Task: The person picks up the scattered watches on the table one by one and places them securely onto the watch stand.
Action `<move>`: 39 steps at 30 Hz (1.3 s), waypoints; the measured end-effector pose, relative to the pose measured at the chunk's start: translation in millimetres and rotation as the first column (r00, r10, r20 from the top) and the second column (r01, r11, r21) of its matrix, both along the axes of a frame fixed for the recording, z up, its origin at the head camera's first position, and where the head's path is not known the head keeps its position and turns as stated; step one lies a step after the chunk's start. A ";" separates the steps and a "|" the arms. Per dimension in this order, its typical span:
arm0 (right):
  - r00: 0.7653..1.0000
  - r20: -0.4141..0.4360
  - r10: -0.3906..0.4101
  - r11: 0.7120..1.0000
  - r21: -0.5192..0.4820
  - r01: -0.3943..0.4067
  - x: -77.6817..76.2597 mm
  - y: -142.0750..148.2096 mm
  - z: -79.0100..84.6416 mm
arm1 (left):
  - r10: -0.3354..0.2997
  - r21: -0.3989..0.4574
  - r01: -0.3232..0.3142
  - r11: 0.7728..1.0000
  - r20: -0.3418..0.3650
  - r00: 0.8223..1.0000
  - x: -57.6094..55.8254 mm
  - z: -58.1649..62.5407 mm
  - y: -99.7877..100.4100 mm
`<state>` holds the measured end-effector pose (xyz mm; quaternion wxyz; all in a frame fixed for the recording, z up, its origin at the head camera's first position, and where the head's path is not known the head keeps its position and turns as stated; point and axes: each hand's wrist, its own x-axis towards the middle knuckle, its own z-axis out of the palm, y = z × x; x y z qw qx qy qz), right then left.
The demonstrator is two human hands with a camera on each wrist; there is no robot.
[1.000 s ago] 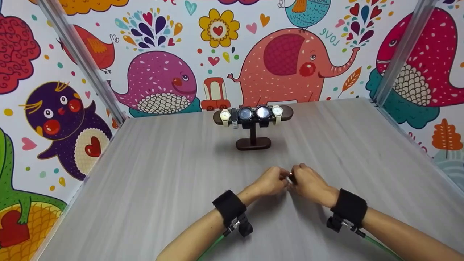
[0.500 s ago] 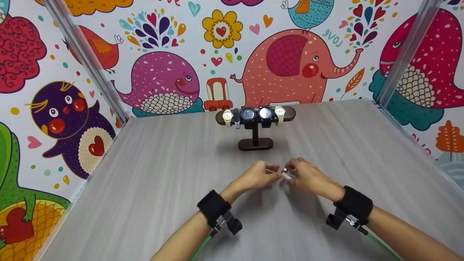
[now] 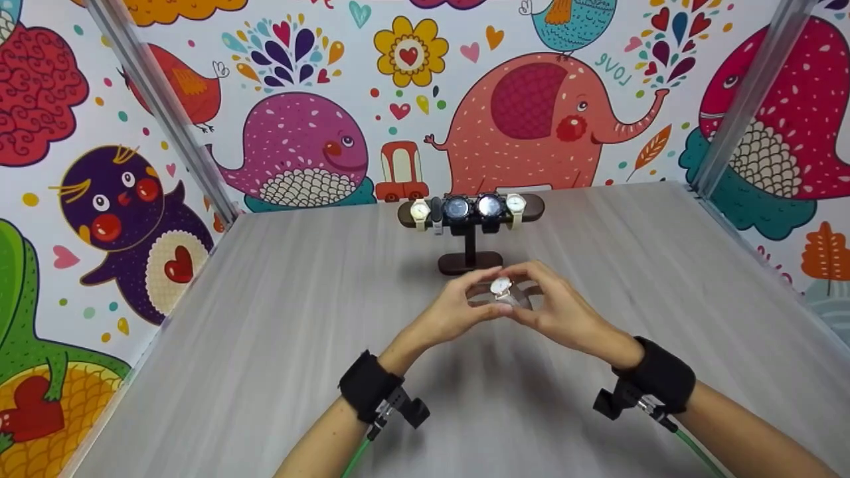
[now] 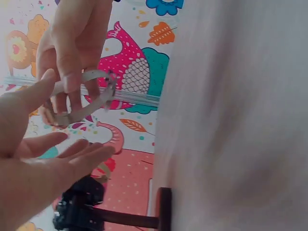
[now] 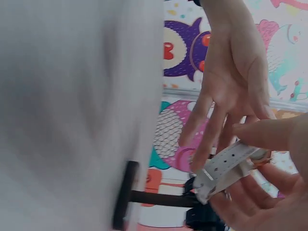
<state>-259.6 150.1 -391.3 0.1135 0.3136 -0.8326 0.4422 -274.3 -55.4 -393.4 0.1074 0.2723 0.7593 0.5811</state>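
Note:
A wristwatch (image 3: 501, 287) with a white strap and a pale round dial is held above the table, its strap forming a loop. My right hand (image 3: 561, 309) holds it, the thumb lying on the strap (image 5: 224, 166) in the right wrist view. Close on the other side is my left hand (image 3: 448, 309), its fingers fairly straight and spread. In the left wrist view the left thumb (image 4: 31, 96) comes near the strap (image 4: 91, 109); whether it touches cannot be told. Both hands are in front of the watch stand's base.
A dark brown watch stand (image 3: 470, 245) stands behind the hands, bearing several watches in a row on its bar (image 3: 533, 207). The table (image 3: 299, 299) has a pale wood grain. Printed walls (image 3: 319, 40) with cartoon animals enclose the back and sides.
Both hands have risen and moved away from the body, toward the stand, with the watch. The watch dial has come into clear view, and the left fingers have spread.

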 end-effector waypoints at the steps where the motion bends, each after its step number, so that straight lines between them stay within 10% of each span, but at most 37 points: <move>1: 1.000 -0.023 0.017 0.999 -0.033 -0.017 1.1 -0.9 2.2 | 0.007 0.020 -0.007 1.000 -0.029 1.000 1.7 2.3 -0.8; 12: 0.963 -0.216 0.158 0.948 -0.240 -0.210 11.5 -9.3 14.8 | 0.075 0.193 -0.006 0.981 -0.351 0.933 19.7 14.8 -0.2; 20: 0.916 -0.340 0.213 0.902 -0.291 -0.318 18.3 -12.5 16.7 | 0.042 0.273 0.077 0.959 -0.405 0.913 28.1 17.8 0.4; 30: 0.833 -0.502 0.234 0.849 -0.312 -0.426 19.8 -18.3 9.8 | 0.072 0.309 0.134 0.942 -0.574 0.816 33.6 11.7 2.6; 39: 0.832 -0.506 0.228 0.870 -0.278 -0.407 19.4 -18.4 7.8 | 0.084 0.334 0.125 0.934 -0.546 0.834 35.0 9.6 1.0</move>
